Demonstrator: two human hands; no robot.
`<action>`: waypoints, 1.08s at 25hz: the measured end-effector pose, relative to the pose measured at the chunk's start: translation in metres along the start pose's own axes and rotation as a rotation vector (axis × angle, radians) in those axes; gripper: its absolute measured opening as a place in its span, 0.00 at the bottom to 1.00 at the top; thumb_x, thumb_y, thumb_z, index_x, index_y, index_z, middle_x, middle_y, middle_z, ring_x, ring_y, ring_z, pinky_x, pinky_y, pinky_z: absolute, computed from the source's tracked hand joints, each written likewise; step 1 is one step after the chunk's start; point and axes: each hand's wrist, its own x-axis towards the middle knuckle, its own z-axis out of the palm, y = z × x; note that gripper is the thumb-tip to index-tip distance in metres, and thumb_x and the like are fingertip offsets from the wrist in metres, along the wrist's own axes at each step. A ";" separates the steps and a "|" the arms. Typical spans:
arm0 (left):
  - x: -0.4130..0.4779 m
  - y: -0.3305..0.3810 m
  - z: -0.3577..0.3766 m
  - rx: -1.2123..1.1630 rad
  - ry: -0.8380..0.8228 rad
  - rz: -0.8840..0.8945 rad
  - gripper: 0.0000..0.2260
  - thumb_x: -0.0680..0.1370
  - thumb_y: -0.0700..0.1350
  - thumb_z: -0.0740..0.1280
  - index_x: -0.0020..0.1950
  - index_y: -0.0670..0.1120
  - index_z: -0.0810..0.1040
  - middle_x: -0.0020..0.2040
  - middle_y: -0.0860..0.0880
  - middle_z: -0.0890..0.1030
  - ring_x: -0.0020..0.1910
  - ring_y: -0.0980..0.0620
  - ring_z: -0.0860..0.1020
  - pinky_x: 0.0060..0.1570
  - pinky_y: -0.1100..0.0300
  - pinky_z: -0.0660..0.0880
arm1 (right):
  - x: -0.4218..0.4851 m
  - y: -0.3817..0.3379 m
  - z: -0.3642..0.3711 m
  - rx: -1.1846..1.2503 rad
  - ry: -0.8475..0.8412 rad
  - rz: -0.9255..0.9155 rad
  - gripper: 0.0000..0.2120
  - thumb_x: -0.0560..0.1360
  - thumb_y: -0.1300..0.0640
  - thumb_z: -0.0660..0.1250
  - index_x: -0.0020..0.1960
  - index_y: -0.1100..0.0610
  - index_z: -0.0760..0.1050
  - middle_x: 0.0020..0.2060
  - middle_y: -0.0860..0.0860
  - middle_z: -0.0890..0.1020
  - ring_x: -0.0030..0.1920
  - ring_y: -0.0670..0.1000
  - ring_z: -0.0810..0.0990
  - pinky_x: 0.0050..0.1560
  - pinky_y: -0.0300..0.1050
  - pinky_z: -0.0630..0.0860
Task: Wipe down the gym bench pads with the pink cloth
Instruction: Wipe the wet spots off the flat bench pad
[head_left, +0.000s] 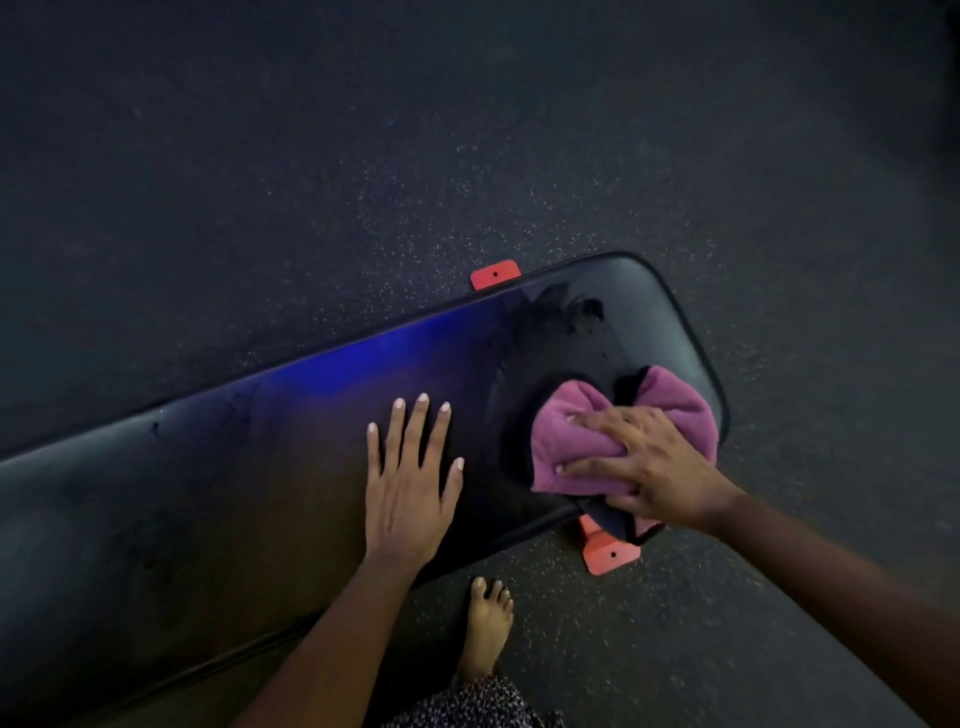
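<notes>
Bench pad (208, 493): long, black and glossy, running from the lower left up to a rounded end on the right; it looks like firm padding under a smooth cover that probably gives a little under a palm and turns slick where damp
Left grip (408, 488): released, palm flat on the pad with straight, spread fingers, holding nothing; it seems to be bracing the body
Damp patch (561, 322): dull smears near the rounded end, beyond the cloth, likely where wiping has been done
Pink cloth (571, 447): bunched into a soft wad on the right end of the pad, at its near edge; light, limp and easy to squash, so best taken in a full handful and pressed down flat
Right grip (644, 467): grasping the pink cloth, fingers curled over the wad and pressing it to the pad
Red brackets (608, 553): two feet sticking out from under the pad, one on the near side, one on the far side
Containers: none in view, no bottle or bucket
Floor (311, 182): dark, speckled, under the whole bench
</notes>
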 end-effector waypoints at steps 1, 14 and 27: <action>0.002 0.007 -0.001 -0.023 -0.007 -0.008 0.25 0.79 0.55 0.48 0.75 0.48 0.55 0.75 0.44 0.62 0.75 0.46 0.53 0.73 0.45 0.47 | -0.006 0.001 -0.002 0.009 -0.008 -0.031 0.20 0.67 0.44 0.63 0.59 0.36 0.71 0.66 0.49 0.69 0.62 0.54 0.70 0.55 0.54 0.72; 0.091 0.099 0.018 -0.049 0.021 0.162 0.24 0.79 0.54 0.50 0.74 0.48 0.57 0.74 0.45 0.64 0.74 0.48 0.53 0.71 0.47 0.47 | 0.103 0.145 -0.045 -0.107 -0.035 0.259 0.23 0.70 0.42 0.56 0.63 0.39 0.71 0.65 0.58 0.70 0.55 0.61 0.72 0.51 0.58 0.75; 0.096 0.113 0.024 0.094 -0.040 0.184 0.26 0.78 0.56 0.48 0.75 0.48 0.57 0.75 0.45 0.61 0.75 0.45 0.55 0.72 0.45 0.48 | 0.061 0.191 -0.042 0.401 0.063 0.625 0.26 0.71 0.48 0.55 0.69 0.45 0.66 0.58 0.57 0.72 0.58 0.59 0.72 0.60 0.50 0.68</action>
